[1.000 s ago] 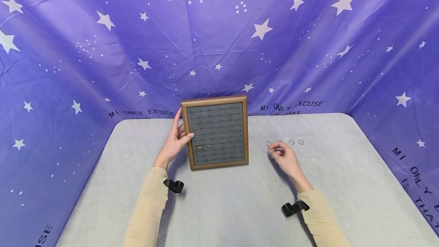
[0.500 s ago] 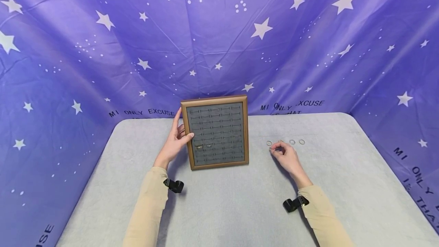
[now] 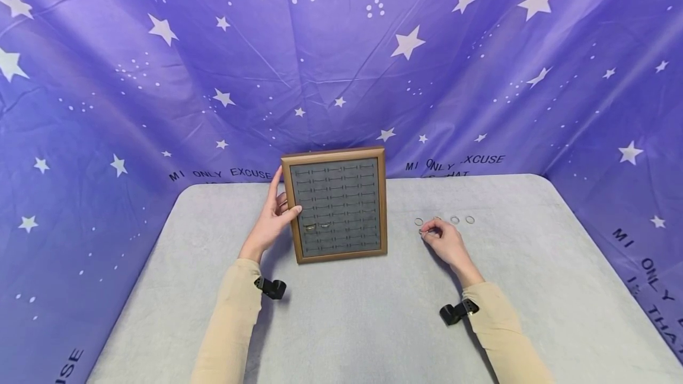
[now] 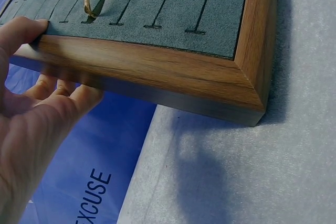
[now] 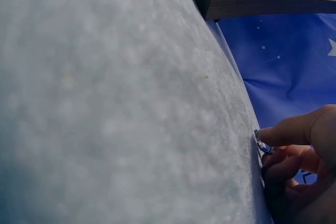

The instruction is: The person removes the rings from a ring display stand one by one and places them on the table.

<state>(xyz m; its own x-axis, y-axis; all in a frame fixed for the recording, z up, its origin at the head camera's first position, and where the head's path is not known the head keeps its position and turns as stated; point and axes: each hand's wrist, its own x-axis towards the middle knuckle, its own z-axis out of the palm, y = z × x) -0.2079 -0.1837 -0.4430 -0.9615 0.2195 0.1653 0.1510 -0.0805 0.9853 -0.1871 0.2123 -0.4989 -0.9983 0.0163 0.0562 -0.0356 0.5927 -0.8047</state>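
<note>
Our right fingers (image 5: 294,130) pinch a small silvery metal ring (image 5: 267,150); our left fingers (image 4: 87,96), gripping the rectangular wood-framed grey board (image 4: 157,72), should hold it steady

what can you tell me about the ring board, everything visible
The ring board is rectangular, with a brown, wood-look frame around a grey, suede-like panel. Rows of dark I-shaped slits cross it. Two rings sit low on the left: one gold-coloured, the other silvery. It is tilted up, its lower edge apparently on the table. The left hand grips its left side, thumb in front.
</note>
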